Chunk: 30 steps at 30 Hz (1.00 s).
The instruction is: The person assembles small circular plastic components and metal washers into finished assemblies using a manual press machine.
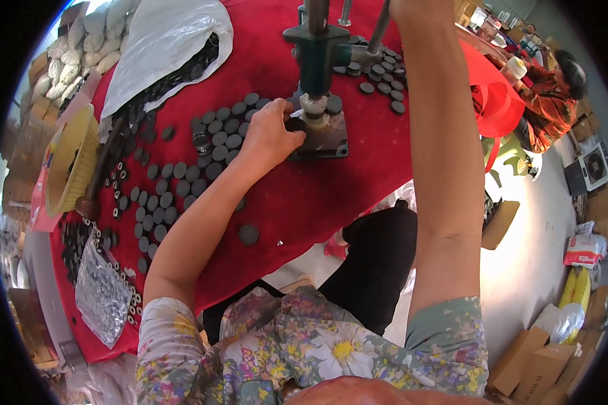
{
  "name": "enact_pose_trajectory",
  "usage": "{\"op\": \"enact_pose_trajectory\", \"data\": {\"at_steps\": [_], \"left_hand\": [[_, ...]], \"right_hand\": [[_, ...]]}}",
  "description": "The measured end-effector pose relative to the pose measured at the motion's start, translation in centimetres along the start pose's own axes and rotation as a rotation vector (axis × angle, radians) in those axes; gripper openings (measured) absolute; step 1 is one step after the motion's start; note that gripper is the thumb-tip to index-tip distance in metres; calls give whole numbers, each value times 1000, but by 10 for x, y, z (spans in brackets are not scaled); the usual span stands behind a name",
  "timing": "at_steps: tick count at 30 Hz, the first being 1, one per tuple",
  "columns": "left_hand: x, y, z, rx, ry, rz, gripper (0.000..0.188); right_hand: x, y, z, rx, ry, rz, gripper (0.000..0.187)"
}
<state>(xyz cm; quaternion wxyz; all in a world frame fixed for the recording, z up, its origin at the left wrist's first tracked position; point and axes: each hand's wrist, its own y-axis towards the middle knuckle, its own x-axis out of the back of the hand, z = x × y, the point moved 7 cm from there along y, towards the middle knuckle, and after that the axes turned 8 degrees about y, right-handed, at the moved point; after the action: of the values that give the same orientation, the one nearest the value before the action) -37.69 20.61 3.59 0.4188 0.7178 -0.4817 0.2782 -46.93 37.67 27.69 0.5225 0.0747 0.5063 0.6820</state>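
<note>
A dark green hand press (315,64) stands on the red-covered table, its ram down over a pale metal die (315,108) on a square base plate (327,142). At the left side of that die is my left hand (271,131), thumb and fingers closed around a black disc (294,124). Another dark disc (334,104) sits right of the die. My right arm reaches up to the press lever (380,28); my right hand (422,7) closes on its upper end, partly cut off by the picture's edge. Many loose grey-black discs (219,138) lie left of the press.
More discs (385,77) lie behind the press. A white sack (172,40) spills dark parts at the far left. A yellow basket (74,162), a clear bag of small parts (103,293) and small rings (134,297) are at left. Another person (547,101) sits at far right; cardboard boxes (544,368) stand below.
</note>
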Motion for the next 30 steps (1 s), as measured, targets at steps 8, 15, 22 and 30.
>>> {"op": "enact_pose_trajectory", "data": {"at_steps": [8,15,22,30], "left_hand": [[-8,9,-7,131,-214,-68,60],[-19,14,-7,142,-253,-151,58],[-18,11,-7,176,-225,-95,69],[37,-23,3,15,-143,13,56]], "right_hand": [[-3,-4,-15,-6,-13,36,34],[-4,-11,4,-24,-132,42,34],[11,-74,31,237,-265,131,29],[74,-227,23,288,-246,173,18]]}}
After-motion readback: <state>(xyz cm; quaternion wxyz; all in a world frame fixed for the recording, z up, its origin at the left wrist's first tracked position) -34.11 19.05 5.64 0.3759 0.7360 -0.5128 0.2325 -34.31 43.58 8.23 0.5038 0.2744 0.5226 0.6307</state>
